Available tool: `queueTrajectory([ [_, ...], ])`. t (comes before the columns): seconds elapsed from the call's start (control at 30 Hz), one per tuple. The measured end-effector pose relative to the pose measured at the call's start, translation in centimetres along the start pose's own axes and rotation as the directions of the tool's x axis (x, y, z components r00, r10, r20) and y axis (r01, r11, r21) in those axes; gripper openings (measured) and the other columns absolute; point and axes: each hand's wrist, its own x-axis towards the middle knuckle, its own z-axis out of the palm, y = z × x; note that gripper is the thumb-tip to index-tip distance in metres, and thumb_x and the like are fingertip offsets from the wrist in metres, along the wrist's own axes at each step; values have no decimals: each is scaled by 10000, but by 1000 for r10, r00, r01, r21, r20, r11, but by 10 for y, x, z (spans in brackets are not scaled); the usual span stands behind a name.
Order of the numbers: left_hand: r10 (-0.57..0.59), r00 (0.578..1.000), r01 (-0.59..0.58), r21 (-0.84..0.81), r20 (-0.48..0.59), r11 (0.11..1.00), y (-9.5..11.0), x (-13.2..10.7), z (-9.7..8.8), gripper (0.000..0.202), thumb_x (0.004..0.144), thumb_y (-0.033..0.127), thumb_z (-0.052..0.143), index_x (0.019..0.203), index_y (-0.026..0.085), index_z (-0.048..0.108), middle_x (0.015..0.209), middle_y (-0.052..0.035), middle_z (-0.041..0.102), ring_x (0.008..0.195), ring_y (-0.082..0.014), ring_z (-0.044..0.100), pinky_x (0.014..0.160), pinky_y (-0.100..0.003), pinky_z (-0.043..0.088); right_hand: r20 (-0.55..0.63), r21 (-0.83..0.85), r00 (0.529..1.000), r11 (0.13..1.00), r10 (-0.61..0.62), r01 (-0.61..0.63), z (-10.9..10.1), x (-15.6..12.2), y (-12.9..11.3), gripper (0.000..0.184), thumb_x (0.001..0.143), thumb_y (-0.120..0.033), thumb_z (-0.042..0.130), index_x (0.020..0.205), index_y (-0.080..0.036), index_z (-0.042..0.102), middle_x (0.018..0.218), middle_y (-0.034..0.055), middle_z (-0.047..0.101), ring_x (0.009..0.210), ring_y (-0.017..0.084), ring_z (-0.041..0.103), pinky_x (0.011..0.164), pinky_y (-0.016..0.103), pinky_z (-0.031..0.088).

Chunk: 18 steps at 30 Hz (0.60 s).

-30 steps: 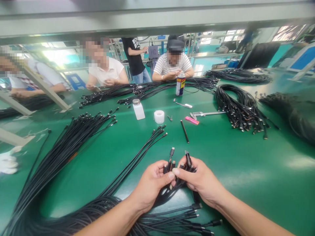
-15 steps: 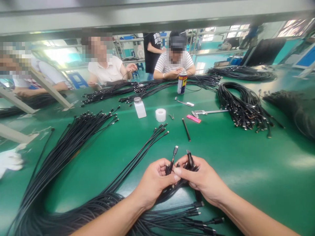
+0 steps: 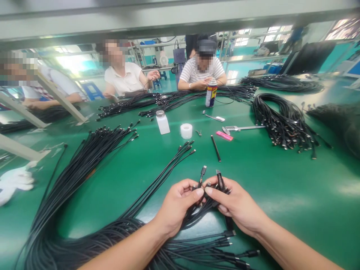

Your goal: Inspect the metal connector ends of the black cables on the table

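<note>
The left hand (image 3: 178, 204) is closed on a bunch of cable ends (image 3: 203, 171), pinching them between thumb and fingers; the right hand (image 3: 239, 204) is wrapped around more of the bunch and a black knife (image 3: 220, 181). The thumbs point toward each other, their tips close together, and both forearms slant in from the lower corners. The bunch sits between the hands, above the near part of the green table (image 3: 295, 183).

Table surface spreads to the right of the right hand and forward as far as a black pen (image 3: 216, 149). On the left, the room is bounded by a long cable bundle (image 3: 78, 176) curving back under the left forearm, with more plugs (image 3: 225, 240) sticking out rightward below the wrists.

One held plug points up and away from the wearer, tilted slightly right. The knife's blade points away too, its long axis leaning a little left, with its lower end showing beneath the right hand.
</note>
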Motion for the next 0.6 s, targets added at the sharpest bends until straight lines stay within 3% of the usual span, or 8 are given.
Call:
queueTrajectory([
  [0.13,18,998,-15,47,-67,999,-1,-2,2,353,697,363,839,761,140,572,686,12,593,641,-105,499,631,-226,369,2,4,1000,1000,5,-5,-1,-1,0,344,771,-449,765,907,-173,611,549,-94,360,418,29,259,388,171,154],
  [0.3,20,995,-7,136,-94,991,-2,-4,5,423,663,389,848,709,173,487,616,51,504,577,-90,403,545,-207,289,21,-19,1000,1000,17,-17,-2,-2,2,348,760,-441,779,946,-172,659,636,-64,410,472,38,255,405,180,166],
  [0.6,46,995,-30,166,-92,986,-3,-4,5,435,641,351,864,705,173,473,604,65,475,572,-84,384,528,-199,282,19,-52,999,998,34,-33,-2,0,3,360,751,-443,789,947,-164,674,633,-59,419,479,38,247,406,186,161],
])
